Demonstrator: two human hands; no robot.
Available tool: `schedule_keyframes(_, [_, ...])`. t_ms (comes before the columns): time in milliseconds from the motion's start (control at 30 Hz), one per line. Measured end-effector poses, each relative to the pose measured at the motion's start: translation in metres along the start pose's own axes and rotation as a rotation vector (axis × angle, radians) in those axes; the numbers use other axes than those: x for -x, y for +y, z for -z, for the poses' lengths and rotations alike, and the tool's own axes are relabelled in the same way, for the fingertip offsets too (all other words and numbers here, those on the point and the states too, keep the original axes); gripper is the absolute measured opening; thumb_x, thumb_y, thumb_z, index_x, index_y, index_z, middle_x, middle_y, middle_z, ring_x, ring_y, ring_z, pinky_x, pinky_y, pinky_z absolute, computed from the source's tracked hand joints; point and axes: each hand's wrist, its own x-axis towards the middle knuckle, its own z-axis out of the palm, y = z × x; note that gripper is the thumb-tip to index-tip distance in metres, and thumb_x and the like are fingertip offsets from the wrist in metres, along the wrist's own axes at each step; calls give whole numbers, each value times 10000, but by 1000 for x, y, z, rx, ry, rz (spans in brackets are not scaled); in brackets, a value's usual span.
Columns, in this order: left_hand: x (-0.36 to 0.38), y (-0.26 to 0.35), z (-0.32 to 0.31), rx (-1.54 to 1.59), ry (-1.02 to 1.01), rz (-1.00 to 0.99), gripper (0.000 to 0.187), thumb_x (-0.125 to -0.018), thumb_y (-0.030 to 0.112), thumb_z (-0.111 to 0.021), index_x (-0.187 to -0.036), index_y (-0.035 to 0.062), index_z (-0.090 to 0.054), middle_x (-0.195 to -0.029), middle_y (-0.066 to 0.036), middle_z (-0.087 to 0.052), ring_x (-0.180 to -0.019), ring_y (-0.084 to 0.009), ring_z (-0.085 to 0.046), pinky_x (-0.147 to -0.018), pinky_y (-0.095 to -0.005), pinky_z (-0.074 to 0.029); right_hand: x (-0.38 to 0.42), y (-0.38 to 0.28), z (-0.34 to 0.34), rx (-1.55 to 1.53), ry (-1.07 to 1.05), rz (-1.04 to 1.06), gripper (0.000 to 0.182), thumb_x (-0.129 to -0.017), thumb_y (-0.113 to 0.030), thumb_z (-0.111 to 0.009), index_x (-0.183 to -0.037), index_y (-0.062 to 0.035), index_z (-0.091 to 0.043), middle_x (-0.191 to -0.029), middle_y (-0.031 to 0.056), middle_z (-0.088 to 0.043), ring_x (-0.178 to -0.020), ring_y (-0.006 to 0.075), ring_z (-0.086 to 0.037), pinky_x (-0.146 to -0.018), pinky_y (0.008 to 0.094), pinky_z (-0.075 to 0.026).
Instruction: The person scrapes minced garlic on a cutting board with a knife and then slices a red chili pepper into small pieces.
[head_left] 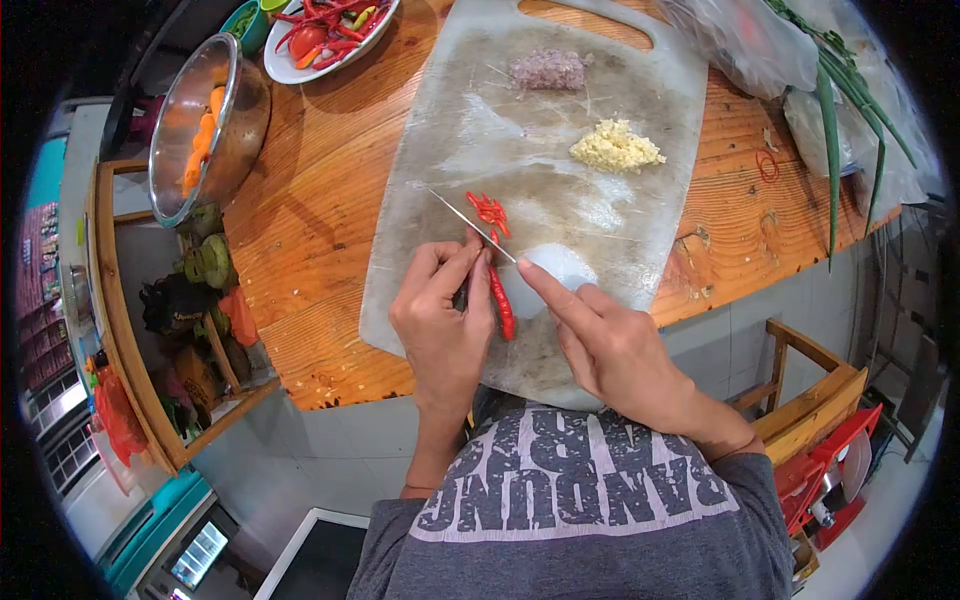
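Observation:
My left hand point(445, 300) pinches a red chili point(502, 302) on the worn cutting board point(420, 210). Closed around a knife, my right hand point(610, 345) has its index finger stretched along the top of the blade. The thin knife blade point(462, 217) points up and left, across the chili near my left fingertips. Just beyond the blade lie small cut red chili pieces point(488, 210). Farther up the board are a heap of minced pale yellow pieces point(617, 147) and a pile of chopped purplish pieces point(547, 70). The knife handle is hidden in my right hand.
A metal bowl point(232, 140) with orange pieces stands at the wooden table's left edge. Beside it, a white plate point(290, 73) holds red chilies and a tomato. Green stalks point(832, 150), plastic bags point(745, 45) and a red rubber band point(767, 167) lie at the right.

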Motion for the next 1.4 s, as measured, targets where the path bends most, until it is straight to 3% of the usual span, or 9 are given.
schedule_keyframes(133, [-2,-2,3,-7,1,-6,199,-852,-24,-722,-1047,-4,-760,-839,-107,-659,-696,-189,-642,-612,-308,-488,-14,-7,-2,53,-20,-7,714,-865,-34,-639,-1533,-123,-401,-780,152,-544,-584,379,-620,-542,463,-543])
schedule_keyframes(233, [-1,-3,0,-13,27,-18,183,-849,-26,-725,-1028,-10,-759,-843,-106,-666,-696,-181,-644,-611,-305,-492,-23,-11,-12,93,14,-44,683,-897,-8,-626,-1533,-140,-415,-754,124,-522,-609,344,-587,-568,449,-514])
schedule_keyframes(600, [-6,-17,-5,18,136,-2,89,-833,-21,-750,-921,-6,-747,-843,-85,-699,-640,-132,-638,-599,-265,-509,29,-21,13,37,-120,-143,760,-872,-9,-615,-1564,-164,-343,-823,157,-521,-604,384,-601,-553,472,-526])
schedule_keyframes(700, [-9,-10,-2,-74,133,-88,101,-842,-9,-748,-943,-9,-752,-846,-90,-690,-650,-139,-643,-598,-274,-509,29,-21,17,49,-135,-142,759,-870,-16,-615,-1563,-156,-340,-825,166,-533,-618,391,-616,-559,471,-538])
schedule_keyframes(933, [1,4,12,-88,-56,25,260,-867,31,-740,-1123,-13,-741,-830,-103,-654,-645,-168,-637,-606,-293,-509,22,-5,18,-43,-3,-34,644,-920,-50,-597,-1529,-145,-409,-794,159,-560,-627,357,-618,-574,449,-531])
schedule_keyframes(1400, [2,5,17,-80,-115,31,369,-819,65,-793,-1178,10,-730,-812,-74,-617,-689,-137,-579,-631,-279,-469,26,-5,14,-31,0,-56,648,-917,-35,-591,-1530,-149,-415,-770,152,-544,-609,345,-606,-564,452,-516])
